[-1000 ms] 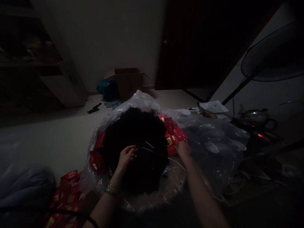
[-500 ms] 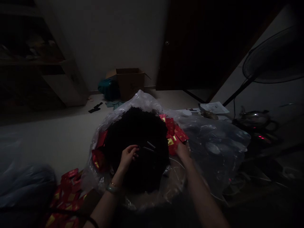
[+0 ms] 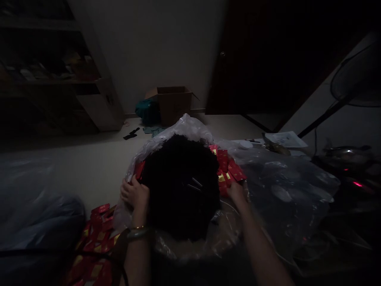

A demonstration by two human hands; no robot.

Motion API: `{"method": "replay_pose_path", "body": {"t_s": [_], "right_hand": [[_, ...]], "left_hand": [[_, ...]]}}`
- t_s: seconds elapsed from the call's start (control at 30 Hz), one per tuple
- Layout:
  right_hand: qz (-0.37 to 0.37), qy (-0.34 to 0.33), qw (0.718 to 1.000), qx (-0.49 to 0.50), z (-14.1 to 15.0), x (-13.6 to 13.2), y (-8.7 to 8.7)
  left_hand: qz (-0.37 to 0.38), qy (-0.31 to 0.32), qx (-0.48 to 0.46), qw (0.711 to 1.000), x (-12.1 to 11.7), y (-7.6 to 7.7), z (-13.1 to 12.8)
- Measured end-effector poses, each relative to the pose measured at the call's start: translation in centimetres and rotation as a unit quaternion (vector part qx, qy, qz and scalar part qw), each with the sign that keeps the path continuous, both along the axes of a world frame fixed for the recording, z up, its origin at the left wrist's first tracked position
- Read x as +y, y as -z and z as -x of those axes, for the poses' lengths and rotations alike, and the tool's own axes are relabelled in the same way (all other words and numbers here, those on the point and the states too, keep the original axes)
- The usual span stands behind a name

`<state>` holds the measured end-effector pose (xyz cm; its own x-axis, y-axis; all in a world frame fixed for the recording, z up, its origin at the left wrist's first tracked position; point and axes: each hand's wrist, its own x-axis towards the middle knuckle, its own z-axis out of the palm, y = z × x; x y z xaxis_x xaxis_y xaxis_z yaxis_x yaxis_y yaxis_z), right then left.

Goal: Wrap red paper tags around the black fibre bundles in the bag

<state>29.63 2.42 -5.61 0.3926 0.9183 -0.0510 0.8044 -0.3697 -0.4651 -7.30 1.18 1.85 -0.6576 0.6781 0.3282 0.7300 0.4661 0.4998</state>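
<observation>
A black, crumbly heap [image 3: 178, 167] fills the middle of a clear plastic bag [image 3: 188, 124] that lines a round container. Two thin shiny rods [image 3: 195, 184] lie on the heap and look like a pair of tweezers. My left hand [image 3: 136, 194] is at the left rim, its fingers curled over the spot of a red packet, which it mostly covers; another red packet [image 3: 139, 170] shows just above. At the right rim, my right hand [image 3: 237, 193] is closed at the lower end of several red and gold packets [image 3: 228, 167]; its fingertips are hidden.
More red packets [image 3: 97, 238] lie in a pile at lower left, beside a dark plastic-wrapped bundle [image 3: 56, 226]. A cardboard box [image 3: 175, 105] stands by the wall. To the right are clear plastic sheeting [image 3: 282, 186], a metal kettle [image 3: 347, 155] and a fan [image 3: 354, 79].
My left hand has moved from above the black heap to the left rim and closed over the red packet there. My right hand stays at the right-hand packets. The view has shifted slightly left.
</observation>
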Motion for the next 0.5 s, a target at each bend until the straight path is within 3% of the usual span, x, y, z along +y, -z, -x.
{"method": "replay_pose_path", "body": {"t_s": [0.1,0.17,0.23,0.4,0.5], "right_hand": [[0.028,0.024,0.999,-0.014,-0.3,0.0,-0.4],[-0.014,0.039,0.999,-0.013,-0.5,0.1,-0.6],[-0.101,0.052,0.993,-0.015,-0.7,0.1,-0.8],[-0.368,0.081,0.926,0.032,-1.2,0.1,-2.3],[-0.428,0.093,0.892,0.112,-0.7,-0.1,-3.6]], "left_hand": [[0.102,0.038,-0.011,0.994,0.2,0.7,1.4],[0.103,0.060,-0.020,0.993,0.4,0.9,1.8],[0.083,0.087,-0.038,0.992,0.5,0.5,1.9],[-0.135,0.034,-0.024,0.990,0.1,-3.0,3.1],[-0.264,-0.058,-0.003,0.963,-0.4,-5.3,4.2]]}}
